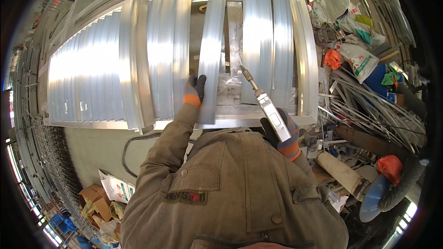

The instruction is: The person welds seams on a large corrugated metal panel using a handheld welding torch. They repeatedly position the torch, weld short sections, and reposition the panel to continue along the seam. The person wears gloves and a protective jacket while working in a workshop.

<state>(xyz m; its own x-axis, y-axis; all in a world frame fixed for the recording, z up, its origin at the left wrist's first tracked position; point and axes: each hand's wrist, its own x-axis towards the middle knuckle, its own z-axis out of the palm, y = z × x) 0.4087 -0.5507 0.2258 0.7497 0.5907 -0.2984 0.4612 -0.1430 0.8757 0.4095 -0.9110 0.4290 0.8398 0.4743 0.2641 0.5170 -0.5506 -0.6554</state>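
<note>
The left hand (194,90), in a dark glove with an orange cuff, is partly bent at the left edge of a long ribbed metal slat (210,53), near its near end; I cannot tell whether the fingers close beneath it. That slat lies slightly aslant across a rectangular metal frame (308,69), its near end over the near rail, with gaps on both sides. The right hand (290,134), gloved alike, is closed around a slim silver hand tool (273,116), whose narrow tip points far and left, over the opening between the slat and the right-hand slats (257,32). Farther left, a dense row of matching slats (83,71) fills the left part of the frame. To the right of the frame lie a tangle of metal strips (369,99), white sacks (357,60) and an orange bag (332,59). On the near left, a dark cable (125,150) curls on the floor, and a white printed bag (115,187) stands by an open cardboard box (96,198)
</note>
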